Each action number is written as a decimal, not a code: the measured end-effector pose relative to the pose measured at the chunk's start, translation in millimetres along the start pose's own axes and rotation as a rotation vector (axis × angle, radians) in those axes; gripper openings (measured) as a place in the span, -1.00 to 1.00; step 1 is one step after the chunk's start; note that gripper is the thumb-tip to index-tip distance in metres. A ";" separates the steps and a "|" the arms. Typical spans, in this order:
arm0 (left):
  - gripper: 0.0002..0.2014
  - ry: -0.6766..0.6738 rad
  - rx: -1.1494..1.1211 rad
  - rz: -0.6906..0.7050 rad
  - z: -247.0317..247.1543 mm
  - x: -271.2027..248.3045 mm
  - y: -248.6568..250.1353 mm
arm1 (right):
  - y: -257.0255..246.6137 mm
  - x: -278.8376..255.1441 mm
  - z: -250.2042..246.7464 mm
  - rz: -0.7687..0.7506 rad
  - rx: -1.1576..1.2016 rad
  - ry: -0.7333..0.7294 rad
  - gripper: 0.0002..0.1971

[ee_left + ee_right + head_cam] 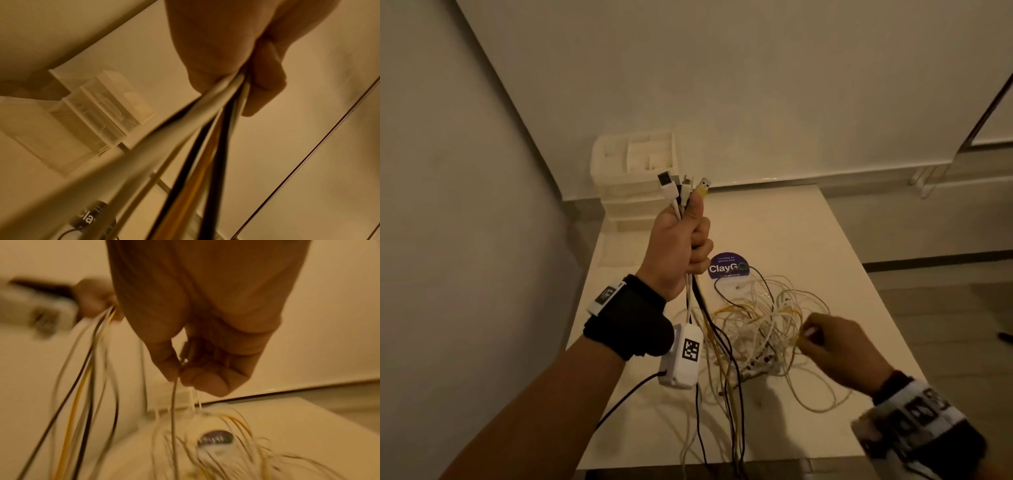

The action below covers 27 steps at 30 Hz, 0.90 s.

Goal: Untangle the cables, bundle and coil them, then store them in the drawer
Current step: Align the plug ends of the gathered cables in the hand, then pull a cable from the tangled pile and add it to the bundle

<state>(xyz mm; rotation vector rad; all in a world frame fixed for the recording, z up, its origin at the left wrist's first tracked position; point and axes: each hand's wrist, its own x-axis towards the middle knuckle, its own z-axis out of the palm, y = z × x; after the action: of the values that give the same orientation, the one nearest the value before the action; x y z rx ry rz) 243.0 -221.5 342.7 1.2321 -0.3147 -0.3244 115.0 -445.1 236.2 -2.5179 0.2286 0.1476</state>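
Step in hand: untangling, judged early; nothing coiled or bundled yet.
Left hand (681, 246): raised above the table (835, 240), fist closed round a gathered bunch of cable ends (683, 186); white, black and yellow plugs sticking up past the thumb, cords hanging down from the fist.
Right hand (832, 337): low over the tangle (760, 322), thumb and forefinger pinching a thin pale strand; a small connector seemingly tucked behind the fingers in the right wrist view, too blurred to confirm.
Cables: mostly a loose heap of white, yellow and black loops on the table, some trailing over the near edge.
Drawer unit (633, 168): pale plastic organiser at the far left corner of the table, well apart from the heap; drawers apparently closed.
Next move, as a judgement: drawing the pinched strand free of the heap, slowly, to avoid tightening knots, then adding its end to the left fist.
Writing: round dark sticker (727, 269) on the table reading "ClayG…", smaller lines illegible; square coded markers on the wrist units.
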 end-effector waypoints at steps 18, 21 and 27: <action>-0.76 0.145 0.291 0.105 24.7 26.6 -16.9 | -147.0 65.4 -34.4 -0.173 1.065 0.277 -0.90; -0.71 0.181 0.422 0.124 20.3 33.6 -26.9 | -145.5 65.8 -32.9 -0.192 1.075 0.308 -0.74; -0.60 0.234 0.266 0.165 11.8 44.2 -13.2 | -121.1 70.4 -13.1 -0.304 0.760 0.177 -0.86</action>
<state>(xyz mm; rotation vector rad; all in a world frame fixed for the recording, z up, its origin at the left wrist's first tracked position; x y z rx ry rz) 277.5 -253.5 336.2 1.4796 -0.2597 0.0063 208.4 -364.3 303.5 -1.7746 -0.0347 -0.2454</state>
